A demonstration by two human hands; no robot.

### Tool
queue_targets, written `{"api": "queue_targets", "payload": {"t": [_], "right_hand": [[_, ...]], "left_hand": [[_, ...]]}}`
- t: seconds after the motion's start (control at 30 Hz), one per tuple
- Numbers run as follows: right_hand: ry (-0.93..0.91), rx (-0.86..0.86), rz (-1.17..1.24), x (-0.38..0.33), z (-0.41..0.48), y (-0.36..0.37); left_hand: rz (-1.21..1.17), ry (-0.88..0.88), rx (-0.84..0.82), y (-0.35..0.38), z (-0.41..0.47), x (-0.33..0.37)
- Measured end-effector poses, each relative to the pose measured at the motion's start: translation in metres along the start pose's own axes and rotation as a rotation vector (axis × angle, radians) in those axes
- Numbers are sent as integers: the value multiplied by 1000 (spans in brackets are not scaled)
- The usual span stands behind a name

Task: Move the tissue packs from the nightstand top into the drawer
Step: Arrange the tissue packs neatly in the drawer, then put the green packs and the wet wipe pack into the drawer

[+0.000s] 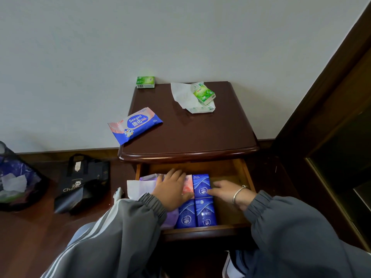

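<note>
The dark wooden nightstand (192, 135) has its drawer (246, 177) pulled open. Inside lie three blue tissue packs (200, 185), a pink pack (188, 187) and a purple pack (148, 178). My left hand (172, 189) rests flat on the pink pack with fingers spread. The fingertips of my right hand (228, 192) touch the right edge of the upper blue pack. On top remain a blue Deeyeo wipes pack (134, 124) hanging over the left edge, a green pack (145, 82) at the back left corner, and a green pack (204, 95) on a torn white wrapper (184, 95).
A black tote bag (84, 181) and a dark bin with paper scraps (18, 177) sit on the wooden floor at left. A dark wood door frame (321, 109) stands close on the right. The wall runs behind the nightstand.
</note>
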State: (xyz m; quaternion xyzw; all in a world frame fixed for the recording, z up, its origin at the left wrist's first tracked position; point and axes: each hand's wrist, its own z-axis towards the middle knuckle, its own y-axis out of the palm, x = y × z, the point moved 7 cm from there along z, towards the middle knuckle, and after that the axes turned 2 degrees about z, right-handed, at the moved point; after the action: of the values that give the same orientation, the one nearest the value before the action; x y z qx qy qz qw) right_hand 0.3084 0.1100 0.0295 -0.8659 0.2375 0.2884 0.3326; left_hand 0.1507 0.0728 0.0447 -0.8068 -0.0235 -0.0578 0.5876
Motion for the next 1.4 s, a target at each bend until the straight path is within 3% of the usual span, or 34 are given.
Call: {"api": "queue_targets", "payload": {"t": [0.17,0.27,0.43,0.6,0.73,0.93,1.23,1.4], "right_hand": [[-230,-53,-168,-28,-24,-24],[-368,30,-168,-60,-32,-58],[-528,464,-143,-124,-7,-134],[-546,747,-187,-178,60,-171],[-426,746,-352,-211,127,-175],[-244,526,-621,-195,210,-163],[-451,643,-694,-186,210,-163],[-461,649,-697,-186,208,-163]], "left_hand": [[-122,208,-59,-38,-19,7],[-292,275,-51,-80,-21,-4],[-490,129,226,-150,8,-62],[-363,-28,516,-195,69,-129],[-35,-199,583,-207,125,-171],[91,-268,550,-215,198,-213],[91,-306,411,-207,279,-240],[78,-316,439,-197,283,-242]]}}
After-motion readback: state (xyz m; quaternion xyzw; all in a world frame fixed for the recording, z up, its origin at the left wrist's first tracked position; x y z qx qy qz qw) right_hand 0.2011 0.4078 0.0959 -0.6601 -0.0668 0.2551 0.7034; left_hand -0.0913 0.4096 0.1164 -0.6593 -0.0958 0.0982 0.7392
